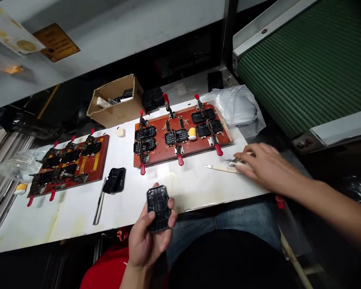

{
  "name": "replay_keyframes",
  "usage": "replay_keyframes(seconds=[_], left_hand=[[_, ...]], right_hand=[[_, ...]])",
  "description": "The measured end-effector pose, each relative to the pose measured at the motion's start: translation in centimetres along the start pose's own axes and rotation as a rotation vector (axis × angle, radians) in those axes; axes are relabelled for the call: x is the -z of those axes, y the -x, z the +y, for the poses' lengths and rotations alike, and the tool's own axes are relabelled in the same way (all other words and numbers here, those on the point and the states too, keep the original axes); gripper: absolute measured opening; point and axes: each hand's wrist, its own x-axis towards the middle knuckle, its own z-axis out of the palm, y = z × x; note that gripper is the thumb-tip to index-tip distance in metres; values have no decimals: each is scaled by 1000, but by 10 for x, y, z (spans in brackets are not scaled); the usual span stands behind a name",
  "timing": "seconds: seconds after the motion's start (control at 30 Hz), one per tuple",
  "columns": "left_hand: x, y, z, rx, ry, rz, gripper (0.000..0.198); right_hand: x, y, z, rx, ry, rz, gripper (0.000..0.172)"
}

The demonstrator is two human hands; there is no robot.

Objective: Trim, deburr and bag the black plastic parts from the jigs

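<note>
In the head view my left hand (152,237) grips a black ribbed plastic part (159,206), a flat rectangle with cut corners, held above the front edge of the table. Over at the right, my right hand (260,166) is closed close to the tabletop, blurred by motion. A small metallic tool tip (236,161) shows at its fingertips, but I cannot make out its kind. Beneath those fingers lies a craft knife (222,167) with a pale handle, its blade pointing left. Whether the hand touches this knife, I cannot tell.
A red-brown fixture board (159,158) holds several black parts under red-handled clamps. A similar board (98,160) stands left, beside a black part (114,180) and another knife (99,206). Behind are a cardboard box (114,114) and a plastic bag (234,106). A green conveyor belt (307,64) rises right.
</note>
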Motion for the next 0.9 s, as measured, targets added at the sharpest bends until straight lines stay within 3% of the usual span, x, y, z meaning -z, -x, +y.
replay_keyframes(seconds=[0.07,0.17,0.37,0.43,0.5,0.6,0.67,0.7,0.73,0.8,0.9], left_hand=[[-7,-1,-7,36,-27,-37,68],[-17,-1,-14,43,-59,-60,74],[-28,1,-12,-67,-113,-59,95],[-38,2,-6,-209,-237,20,90],[-52,1,10,-472,-441,145,81],[-75,-14,61,-1091,-725,265,81],[-87,-38,116,-1551,-834,287,90],[-91,-53,146,-1713,-857,334,94],[-94,-70,178,-1742,-912,414,94],[-94,-104,236,-1483,-1218,575,88],[-90,-133,294,-1334,-1320,587,81]], right_hand=[[-13,-9,28,-65,90,-8,42],[-23,-20,37,-42,124,17,44],[-39,-8,-18,190,-53,-30,35],[-46,-1,-39,196,-189,-38,37],[-53,5,-59,156,-353,-11,37],[-66,9,-83,46,-578,17,30],[-76,10,-93,-45,-670,-26,24],[-80,10,-96,-84,-698,-47,21],[-82,11,-97,-121,-714,-51,20],[-85,13,-99,-151,-737,-8,19],[-85,19,-102,-147,-810,128,18]])
